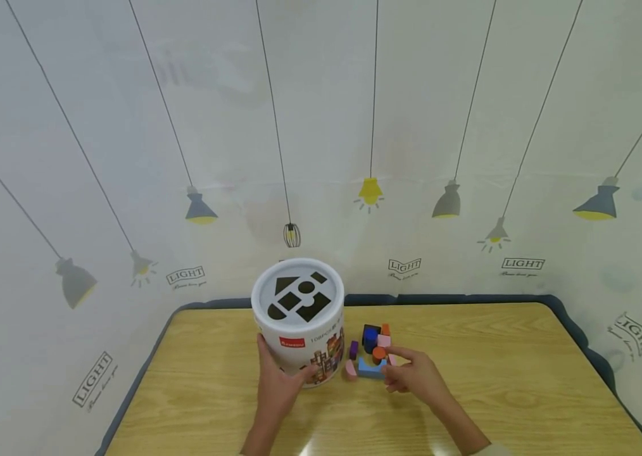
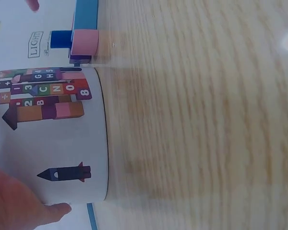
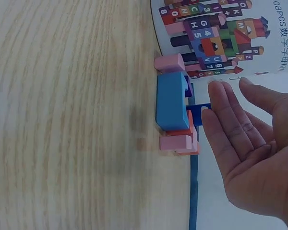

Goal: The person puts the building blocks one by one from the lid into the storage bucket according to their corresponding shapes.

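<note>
A white shape-sorter bucket (image 1: 275,349) stands upright on the table, its lid (image 1: 259,305) cut with several shaped holes. My left hand (image 1: 278,382) holds the bucket low on its side, thumb across the front. Just right of it lies a cluster of wooden blocks: a light blue arch block (image 3: 170,101), a pink rounded block (image 1: 351,370), a purple block (image 1: 353,349), an orange round block (image 1: 378,354) and a dark blue block (image 1: 370,341). Over the cluster's right side hovers my right hand (image 1: 419,378), fingers loosely extended, nothing visible in its grasp.
The wood-grain table (image 1: 503,373) extends to both sides, with a dark blue edging (image 1: 463,298) along its back. Behind it rises a pale wall covering (image 1: 327,126) printed with hanging lamps. Another pink block (image 3: 175,143) lies at the cluster's right end.
</note>
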`<state>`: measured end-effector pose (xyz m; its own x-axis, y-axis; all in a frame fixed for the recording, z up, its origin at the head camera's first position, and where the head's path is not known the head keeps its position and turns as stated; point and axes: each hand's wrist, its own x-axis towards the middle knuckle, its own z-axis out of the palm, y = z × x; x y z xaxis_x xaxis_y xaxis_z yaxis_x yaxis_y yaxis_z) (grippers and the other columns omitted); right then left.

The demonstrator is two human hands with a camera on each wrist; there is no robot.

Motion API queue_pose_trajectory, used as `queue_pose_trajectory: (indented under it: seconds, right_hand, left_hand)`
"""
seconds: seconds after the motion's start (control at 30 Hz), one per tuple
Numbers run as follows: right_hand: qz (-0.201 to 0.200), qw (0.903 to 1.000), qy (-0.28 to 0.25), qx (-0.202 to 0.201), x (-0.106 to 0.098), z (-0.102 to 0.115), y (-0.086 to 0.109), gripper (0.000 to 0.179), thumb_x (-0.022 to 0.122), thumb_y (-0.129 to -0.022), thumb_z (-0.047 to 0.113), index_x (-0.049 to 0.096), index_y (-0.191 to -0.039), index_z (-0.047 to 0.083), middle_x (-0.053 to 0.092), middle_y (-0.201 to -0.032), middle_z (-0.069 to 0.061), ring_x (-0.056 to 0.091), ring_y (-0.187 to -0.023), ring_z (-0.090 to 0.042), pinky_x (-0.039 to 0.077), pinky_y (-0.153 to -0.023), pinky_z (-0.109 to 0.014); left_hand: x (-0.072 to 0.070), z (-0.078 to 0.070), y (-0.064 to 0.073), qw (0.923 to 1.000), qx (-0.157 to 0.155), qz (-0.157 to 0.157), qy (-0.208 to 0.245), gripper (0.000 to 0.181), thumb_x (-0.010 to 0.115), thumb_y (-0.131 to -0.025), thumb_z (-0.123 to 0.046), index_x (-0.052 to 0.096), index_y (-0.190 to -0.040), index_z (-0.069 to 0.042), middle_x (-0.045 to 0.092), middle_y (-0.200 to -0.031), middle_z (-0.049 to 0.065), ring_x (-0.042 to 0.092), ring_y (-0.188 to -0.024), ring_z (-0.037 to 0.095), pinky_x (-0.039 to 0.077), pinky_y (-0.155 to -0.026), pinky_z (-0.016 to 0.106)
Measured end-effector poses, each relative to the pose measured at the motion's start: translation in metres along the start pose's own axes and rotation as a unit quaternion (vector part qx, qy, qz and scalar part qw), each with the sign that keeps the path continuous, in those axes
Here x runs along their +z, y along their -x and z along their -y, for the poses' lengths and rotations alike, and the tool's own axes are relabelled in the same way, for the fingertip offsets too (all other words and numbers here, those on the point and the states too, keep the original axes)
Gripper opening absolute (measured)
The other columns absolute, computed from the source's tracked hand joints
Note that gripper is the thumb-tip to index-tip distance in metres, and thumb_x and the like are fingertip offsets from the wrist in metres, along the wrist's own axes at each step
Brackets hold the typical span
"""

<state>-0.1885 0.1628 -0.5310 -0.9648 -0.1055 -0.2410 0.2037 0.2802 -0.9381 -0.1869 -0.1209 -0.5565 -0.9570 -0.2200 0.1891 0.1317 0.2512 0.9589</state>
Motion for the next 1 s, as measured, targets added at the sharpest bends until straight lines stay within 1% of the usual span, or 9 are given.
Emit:
queue_pose_trajectory:
  seconds: [0.13, 0.33, 0.43, 0.5, 0.57, 0.73, 0.8, 0.9, 1.0]
  right_hand:
    - [0.003, 0.9998, -0.016, 0.006, 0.005, -0.004, -0.005, 0.055, 0.072, -0.087, 0.014, 0.053, -0.137, -0.002, 0.072, -0.076, -0.017, 0.071, -0.064, -0.026, 0.061, -0.065, -0.042]
    - [-0.006, 0.9995, -0.027, 0.016, 0.013, -0.012, -0.011, 0.057, 0.073, -0.085, 0.01, 0.053, -0.137, -0.002, 0.071, -0.073, -0.015, 0.07, -0.062, -0.025, 0.061, -0.062, -0.041]
    - [-0.007, 0.9995, -0.024, 0.02, 0.017, -0.015, -0.014, 0.057, 0.073, -0.085, 0.009, 0.052, -0.138, -0.002, 0.071, -0.072, -0.014, 0.07, -0.061, -0.024, 0.061, -0.061, -0.04]
    - [-0.005, 0.9997, -0.018, 0.018, 0.019, -0.017, -0.016, 0.057, 0.073, -0.086, 0.008, 0.051, -0.138, -0.003, 0.071, -0.072, -0.013, 0.07, -0.06, -0.023, 0.061, -0.06, -0.038]
    - [-0.007, 0.9996, -0.02, 0.018, 0.022, -0.018, -0.018, 0.056, 0.072, -0.085, 0.007, 0.052, -0.137, -0.005, 0.071, -0.071, -0.013, 0.07, -0.06, -0.023, 0.061, -0.06, -0.038]
    - [-0.01, 0.9994, -0.021, 0.025, 0.028, -0.02, -0.021, 0.052, 0.071, -0.086, 0.004, 0.054, -0.133, -0.007, 0.07, -0.07, -0.013, 0.07, -0.061, -0.022, 0.061, -0.061, -0.038]
    - [-0.009, 0.9995, -0.01, 0.029, 0.029, -0.021, -0.022, 0.049, 0.069, -0.087, 0.004, 0.054, -0.132, -0.008, 0.07, -0.07, -0.012, 0.07, -0.062, -0.021, 0.061, -0.061, -0.037]
    - [-0.004, 0.9995, 0.0, 0.031, 0.031, -0.022, -0.024, 0.045, 0.066, -0.088, 0.002, 0.054, -0.131, -0.009, 0.069, -0.07, -0.011, 0.07, -0.063, -0.021, 0.061, -0.061, -0.036]
    - [0.0, 0.9996, 0.007, 0.027, 0.032, -0.023, -0.024, 0.043, 0.064, -0.089, 0.0, 0.055, -0.13, -0.011, 0.069, -0.07, -0.011, 0.07, -0.063, -0.022, 0.061, -0.061, -0.036]
  left_hand:
    - [0.003, 0.001, -0.001, 0.9998, 0.012, -0.012, 0.01, 0.131, 0.095, -0.056, -0.034, 0.006, -0.152, -0.04, 0.044, -0.14, -0.005, 0.04, -0.134, 0.025, 0.027, -0.114, 0.058]
    - [0.01, 0.003, -0.002, 0.9989, 0.007, -0.036, 0.03, 0.14, 0.096, -0.054, -0.031, -0.001, -0.154, -0.038, 0.039, -0.144, -0.004, 0.037, -0.136, 0.024, 0.025, -0.116, 0.055]
    - [0.014, 0.006, -0.004, 0.9977, 0.022, -0.046, 0.045, 0.138, 0.097, -0.052, -0.027, 0.004, -0.154, -0.036, 0.04, -0.143, -0.003, 0.04, -0.133, 0.024, 0.028, -0.114, 0.057]
    - [0.016, 0.006, -0.005, 0.9965, 0.038, -0.053, 0.052, 0.135, 0.098, -0.051, -0.025, 0.009, -0.153, -0.037, 0.042, -0.14, -0.005, 0.042, -0.13, 0.021, 0.031, -0.112, 0.057]
    - [0.017, 0.006, -0.005, 0.9957, 0.051, -0.06, 0.049, 0.133, 0.098, -0.051, -0.025, 0.013, -0.152, -0.036, 0.042, -0.139, -0.005, 0.044, -0.128, 0.021, 0.033, -0.11, 0.058]
    - [0.019, 0.008, -0.005, 0.9958, 0.046, -0.075, 0.027, 0.132, 0.097, -0.051, -0.033, 0.011, -0.152, -0.039, 0.042, -0.139, -0.008, 0.044, -0.128, 0.019, 0.034, -0.11, 0.056]
    - [0.02, 0.008, -0.004, 0.9959, 0.039, -0.08, 0.019, 0.133, 0.097, -0.052, -0.037, 0.01, -0.152, -0.041, 0.041, -0.139, -0.008, 0.043, -0.128, 0.019, 0.034, -0.109, 0.056]
    - [0.021, 0.008, -0.004, 0.9955, 0.041, -0.085, 0.011, 0.133, 0.096, -0.052, -0.039, 0.009, -0.153, -0.041, 0.041, -0.14, -0.007, 0.043, -0.129, 0.02, 0.034, -0.109, 0.056]
    - [0.022, 0.007, -0.004, 0.9949, 0.049, -0.087, 0.012, 0.133, 0.096, -0.053, -0.037, 0.008, -0.153, -0.039, 0.041, -0.141, -0.006, 0.043, -0.129, 0.02, 0.035, -0.109, 0.057]
